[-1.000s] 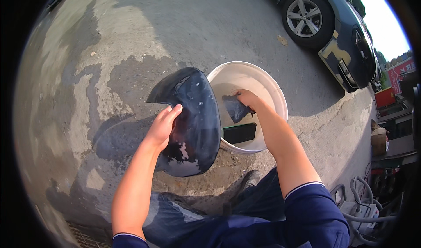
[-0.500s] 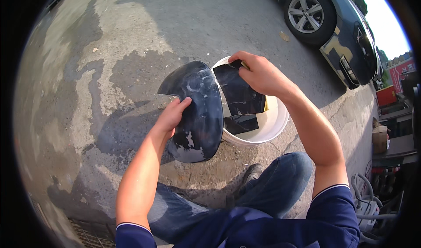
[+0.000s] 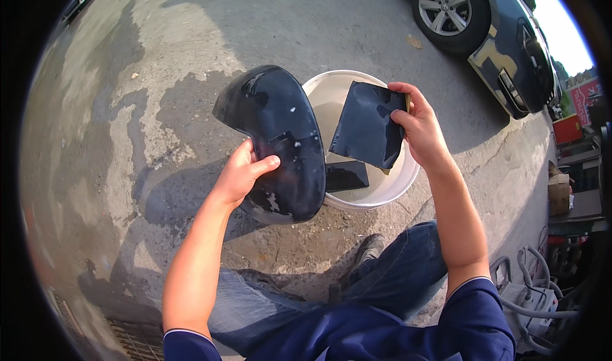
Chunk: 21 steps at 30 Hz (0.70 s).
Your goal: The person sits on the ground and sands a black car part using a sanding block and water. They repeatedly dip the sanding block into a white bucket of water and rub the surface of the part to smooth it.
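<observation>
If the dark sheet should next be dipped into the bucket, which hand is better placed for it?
The right hand, I would judge: it pinches the dark sheet above the white bucket. The left hand is occupied, gripping the dark curved shell.

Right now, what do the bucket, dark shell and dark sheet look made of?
Bucket: likely plastic, off-white; smooth, rounded rim.
Shell: probably painted plastic, glossy with reflections and pale patches; metal possible.
Sheet: perhaps sandpaper, dark, wet-looking sheen, thin with yellowish edge; paper or cloth backing unclear.
</observation>
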Each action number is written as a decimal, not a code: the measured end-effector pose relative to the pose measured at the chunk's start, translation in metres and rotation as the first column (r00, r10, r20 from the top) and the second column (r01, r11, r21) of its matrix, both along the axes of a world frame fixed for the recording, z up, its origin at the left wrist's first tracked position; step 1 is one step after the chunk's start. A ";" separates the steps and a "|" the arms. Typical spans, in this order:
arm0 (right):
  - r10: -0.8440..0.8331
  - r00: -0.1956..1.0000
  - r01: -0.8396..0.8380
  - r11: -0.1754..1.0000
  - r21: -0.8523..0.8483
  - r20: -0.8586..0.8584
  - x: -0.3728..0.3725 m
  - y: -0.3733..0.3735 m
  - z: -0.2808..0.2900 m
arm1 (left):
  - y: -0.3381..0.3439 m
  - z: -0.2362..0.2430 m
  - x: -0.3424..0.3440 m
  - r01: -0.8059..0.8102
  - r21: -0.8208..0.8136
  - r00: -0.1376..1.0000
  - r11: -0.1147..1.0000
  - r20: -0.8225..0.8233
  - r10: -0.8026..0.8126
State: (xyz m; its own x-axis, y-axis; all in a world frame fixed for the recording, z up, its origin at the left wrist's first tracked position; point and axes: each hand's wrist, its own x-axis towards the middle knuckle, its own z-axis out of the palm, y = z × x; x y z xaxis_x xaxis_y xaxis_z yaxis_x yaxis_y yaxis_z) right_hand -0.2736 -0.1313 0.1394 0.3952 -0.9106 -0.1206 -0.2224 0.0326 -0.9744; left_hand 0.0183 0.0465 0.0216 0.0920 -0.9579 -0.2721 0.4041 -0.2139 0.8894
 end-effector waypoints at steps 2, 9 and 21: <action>0.004 1.000 -0.004 1.000 0.012 -0.016 -0.012 -0.017 -0.016 | 0.001 0.008 -0.003 -0.006 -0.043 1.000 0.999 0.027 0.008; 0.066 0.996 -0.056 0.983 0.177 -0.053 -0.008 -0.022 -0.028 | 0.009 0.015 -0.004 -0.037 -0.162 0.992 0.986 0.114 0.056; 0.033 0.751 -0.339 0.876 -0.342 -0.660 -0.010 -0.026 -0.044 | 0.016 0.025 -0.005 0.006 -0.066 0.964 0.998 0.266 0.012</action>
State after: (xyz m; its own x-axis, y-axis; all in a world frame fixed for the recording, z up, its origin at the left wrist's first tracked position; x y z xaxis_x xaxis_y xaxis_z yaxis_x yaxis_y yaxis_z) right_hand -0.2834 -0.1571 0.0957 0.5374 -0.8428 -0.0296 -0.7303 -0.4475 -0.5161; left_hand 0.0136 0.0624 0.0469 0.1550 -0.9725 -0.1740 0.1515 -0.1506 0.9769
